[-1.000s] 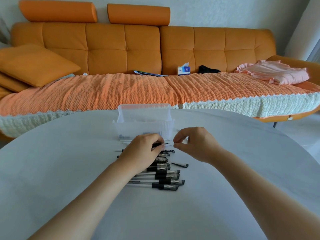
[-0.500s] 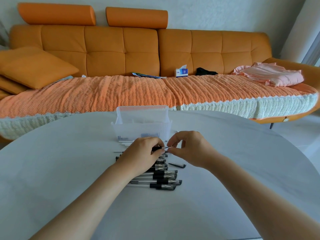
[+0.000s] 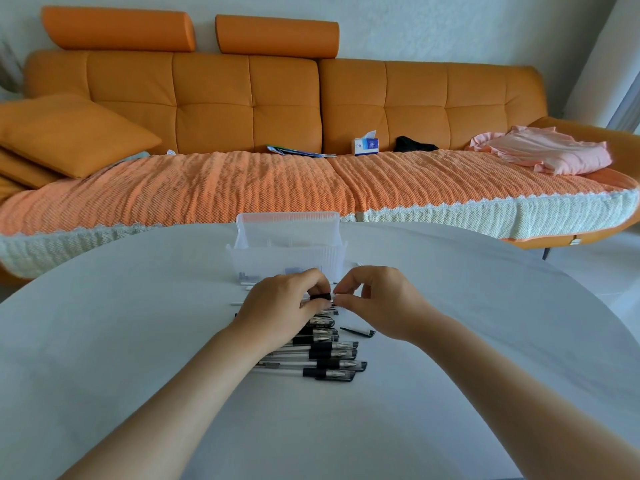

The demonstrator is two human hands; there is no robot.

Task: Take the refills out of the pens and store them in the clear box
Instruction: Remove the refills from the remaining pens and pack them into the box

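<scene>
Over a row of black-gripped clear pens [image 3: 322, 362] on the white table, my left hand [image 3: 280, 310] grips one pen [image 3: 320, 297] by its black grip section. My right hand [image 3: 377, 299] pinches that pen's tip end between thumb and forefinger, right against the left hand's fingers. The clear box [image 3: 287, 254] stands just behind both hands with its lid up. A few thin white refills [image 3: 247, 285] lie on the table at the box's front left. The pen's barrel is hidden under my left hand.
A loose black pen tip piece [image 3: 358, 330] lies to the right of the pen row. The round white table [image 3: 104, 341] fills the foreground. Behind it runs an orange sofa [image 3: 242, 109] with a cushion, a tissue box [image 3: 365, 145] and pink cloth [image 3: 550, 154].
My right hand has closed in from a small gap until its fingertips meet the pen end at my left hand. My left hand has stayed over the pens.
</scene>
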